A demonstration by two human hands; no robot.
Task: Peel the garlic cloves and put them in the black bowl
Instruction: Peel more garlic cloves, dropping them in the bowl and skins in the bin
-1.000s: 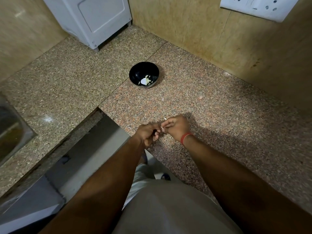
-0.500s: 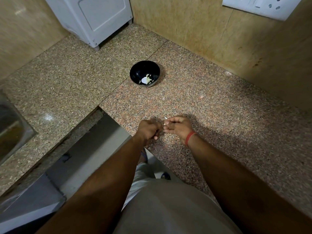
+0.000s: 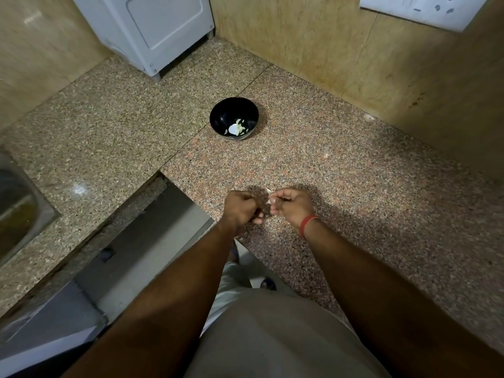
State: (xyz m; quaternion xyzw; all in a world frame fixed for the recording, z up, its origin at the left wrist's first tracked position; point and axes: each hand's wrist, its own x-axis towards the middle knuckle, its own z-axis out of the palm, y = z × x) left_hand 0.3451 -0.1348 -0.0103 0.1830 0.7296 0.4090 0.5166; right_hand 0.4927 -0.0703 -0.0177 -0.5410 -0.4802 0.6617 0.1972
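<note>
Peeling over the surface (image 3: 368, 214) — right hand (image 3: 293, 204) pinches a garlic clove (image 3: 270, 199), left hand (image 3: 242, 208) curled tight, contents unclear; strip skin fully, then reach the black bowl (image 3: 234, 117).

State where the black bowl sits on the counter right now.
In the head view, the black bowl stands mid-counter beyond both hands, near the granite seam, in front of the white appliance.

speckled granite counter (image 3: 354, 173), white appliance (image 3: 152, 31), steel sink (image 3: 19, 211), wall socket plate (image 3: 425, 9)
</note>
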